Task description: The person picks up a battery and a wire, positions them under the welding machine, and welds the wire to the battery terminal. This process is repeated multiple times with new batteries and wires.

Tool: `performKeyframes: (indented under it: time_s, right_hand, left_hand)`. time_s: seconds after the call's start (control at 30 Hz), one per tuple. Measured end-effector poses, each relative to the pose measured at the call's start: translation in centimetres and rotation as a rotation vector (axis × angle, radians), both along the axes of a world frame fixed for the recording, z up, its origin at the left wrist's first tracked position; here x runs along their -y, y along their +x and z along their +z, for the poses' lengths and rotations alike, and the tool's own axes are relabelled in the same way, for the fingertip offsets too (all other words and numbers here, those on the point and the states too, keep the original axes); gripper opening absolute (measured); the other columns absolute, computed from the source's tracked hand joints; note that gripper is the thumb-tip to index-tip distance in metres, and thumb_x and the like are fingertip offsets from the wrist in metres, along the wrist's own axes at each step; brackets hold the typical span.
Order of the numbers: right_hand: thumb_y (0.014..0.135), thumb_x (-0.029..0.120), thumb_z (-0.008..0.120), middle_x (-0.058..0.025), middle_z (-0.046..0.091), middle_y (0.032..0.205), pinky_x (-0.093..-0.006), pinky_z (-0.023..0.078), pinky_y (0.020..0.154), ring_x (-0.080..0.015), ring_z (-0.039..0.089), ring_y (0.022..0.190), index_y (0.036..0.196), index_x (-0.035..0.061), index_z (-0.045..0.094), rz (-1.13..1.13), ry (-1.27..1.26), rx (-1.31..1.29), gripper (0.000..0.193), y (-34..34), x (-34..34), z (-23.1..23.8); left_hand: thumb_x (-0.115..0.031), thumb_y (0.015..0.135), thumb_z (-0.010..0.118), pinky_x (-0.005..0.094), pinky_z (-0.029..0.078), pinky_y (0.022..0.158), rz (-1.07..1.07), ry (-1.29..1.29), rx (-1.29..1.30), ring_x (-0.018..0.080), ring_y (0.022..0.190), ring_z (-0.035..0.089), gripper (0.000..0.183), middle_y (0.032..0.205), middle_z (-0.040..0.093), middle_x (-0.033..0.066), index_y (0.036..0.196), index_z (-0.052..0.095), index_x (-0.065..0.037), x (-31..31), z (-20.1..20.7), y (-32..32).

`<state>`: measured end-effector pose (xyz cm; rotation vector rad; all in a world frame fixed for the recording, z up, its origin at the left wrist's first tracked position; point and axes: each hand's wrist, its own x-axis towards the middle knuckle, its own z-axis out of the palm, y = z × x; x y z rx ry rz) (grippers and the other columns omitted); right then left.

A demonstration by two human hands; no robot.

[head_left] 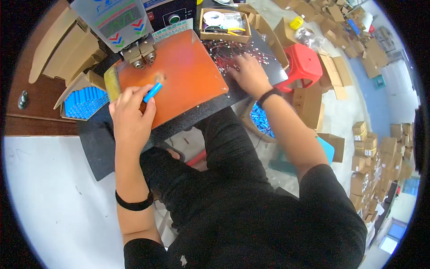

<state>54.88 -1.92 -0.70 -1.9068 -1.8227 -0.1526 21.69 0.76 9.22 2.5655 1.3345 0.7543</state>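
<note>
My left hand (pixel 133 109) is closed on a blue cylindrical battery cell (pixel 153 92), gripped between thumb and fingers. The cell lies tilted over an orange work mat (pixel 192 74), close to a dark worn spot. Just beyond it stand the metal electrode tips (pixel 144 61) of a grey spot-welding machine (pixel 114 22). To the right, my right hand (pixel 251 76) reaches over a heap of thin red and black wires (pixel 219 51) with white ends. Its thumb and fingers look apart, slightly blurred; no wire shows clearly between them.
A cardboard box of upright blue cells (pixel 85 102) stands at the left. Behind the wires sits a tray (pixel 225 36) with tape and yellow-handled pliers. Below the table's right edge, a container holds loose blue cells (pixel 261 120). A red stool (pixel 304 62) and cardboard boxes stand beyond.
</note>
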Motion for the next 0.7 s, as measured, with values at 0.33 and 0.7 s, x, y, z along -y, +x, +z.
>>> performKeyframes:
  time_s: [0.33, 0.7]
  right_hand:
    - [0.085, 0.019, 0.06, -0.0155, 0.063, 0.103, -0.0438, 0.049, 0.087, -0.0342, 0.06, 0.101, 0.095, 0.0079, 0.068, -0.179, -0.143, 0.133, 0.017, -0.3, 0.0, 0.4]
    - [0.087, 0.019, 0.062, -0.0167, 0.067, 0.088, -0.0366, 0.051, 0.074, -0.0315, 0.065, 0.083, 0.096, 0.0027, 0.066, -0.182, 0.101, -0.35, 0.019, 1.1, 1.0, 5.8]
  left_hand:
    - [-0.018, 0.085, 0.063, 0.0378, 0.036, 0.093, -0.018, 0.044, 0.057, 0.0227, 0.099, 0.058, 0.024, 0.098, 0.061, 0.0052, 0.108, 0.068, -0.012, 0.1, -0.4, -0.6]
    - [-0.018, 0.086, 0.062, 0.0376, 0.036, 0.091, -0.028, 0.01, 0.07, 0.0231, 0.095, 0.058, 0.023, 0.097, 0.062, 0.0052, 0.107, 0.069, -0.012, 0.3, -0.1, -1.0]
